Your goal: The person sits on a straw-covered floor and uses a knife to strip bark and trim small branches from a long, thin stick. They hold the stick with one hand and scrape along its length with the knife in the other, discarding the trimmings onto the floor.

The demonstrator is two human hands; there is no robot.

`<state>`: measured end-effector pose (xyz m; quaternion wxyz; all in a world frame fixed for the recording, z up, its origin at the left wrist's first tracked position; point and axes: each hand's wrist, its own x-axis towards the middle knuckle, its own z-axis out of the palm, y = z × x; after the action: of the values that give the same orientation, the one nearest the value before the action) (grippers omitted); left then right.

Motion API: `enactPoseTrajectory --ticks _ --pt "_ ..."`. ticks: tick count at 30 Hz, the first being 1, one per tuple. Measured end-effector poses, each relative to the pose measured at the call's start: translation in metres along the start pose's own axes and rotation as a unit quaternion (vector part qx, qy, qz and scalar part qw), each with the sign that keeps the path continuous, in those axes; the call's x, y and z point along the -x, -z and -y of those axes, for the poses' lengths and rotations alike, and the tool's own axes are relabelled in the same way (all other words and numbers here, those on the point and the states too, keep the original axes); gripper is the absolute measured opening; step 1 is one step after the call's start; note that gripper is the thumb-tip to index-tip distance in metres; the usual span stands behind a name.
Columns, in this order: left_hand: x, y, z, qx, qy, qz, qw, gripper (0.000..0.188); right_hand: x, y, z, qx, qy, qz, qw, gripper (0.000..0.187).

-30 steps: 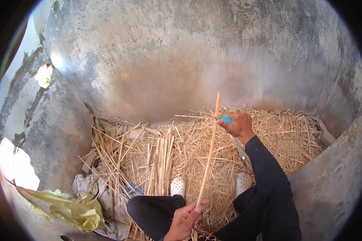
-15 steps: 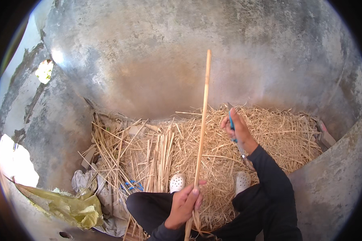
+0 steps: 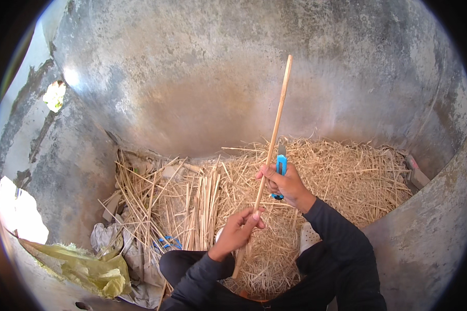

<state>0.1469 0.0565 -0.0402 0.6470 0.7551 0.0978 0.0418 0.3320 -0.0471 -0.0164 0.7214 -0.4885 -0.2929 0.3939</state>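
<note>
A long, slim, pale wooden stick (image 3: 279,111) slants upward in front of me, its top leaning a little right. My left hand (image 3: 237,231) is closed round its lower part, with a short end sticking out below. Higher up, my right hand (image 3: 290,187) is closed on a blue utility knife (image 3: 281,165) whose blade points up beside the stick. The thumb and fingers of that hand also meet the stick; whether they grip it firmly I cannot tell. Under both hands lies a thick bed of pale shavings (image 3: 347,176).
Long split strips (image 3: 202,207) lie to the left, near a blue object (image 3: 168,241) partly covered by strips. A yellow-green sack (image 3: 88,272) and grey cloth (image 3: 135,254) sit lower left. A concrete wall (image 3: 202,78) rises ahead. My white perforated shoe (image 3: 309,237) rests on the shavings.
My right hand has moved left with the utility knife and now touches the stick. The left hand has risen, and the stick's top has tilted right.
</note>
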Motion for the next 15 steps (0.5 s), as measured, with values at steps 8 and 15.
enactPoseTrajectory --ticks 8,15 --pt "-0.019 0.015 -0.028 0.116 0.046 -0.029 0.992 0.032 0.0 0.002 -0.008 0.496 0.144 -0.097 0.851 0.055" --pt "0.006 0.013 -0.037 0.184 0.09 0.003 0.979 0.028 -0.003 0.016 -0.01 0.661 0.182 -0.147 0.713 0.078"
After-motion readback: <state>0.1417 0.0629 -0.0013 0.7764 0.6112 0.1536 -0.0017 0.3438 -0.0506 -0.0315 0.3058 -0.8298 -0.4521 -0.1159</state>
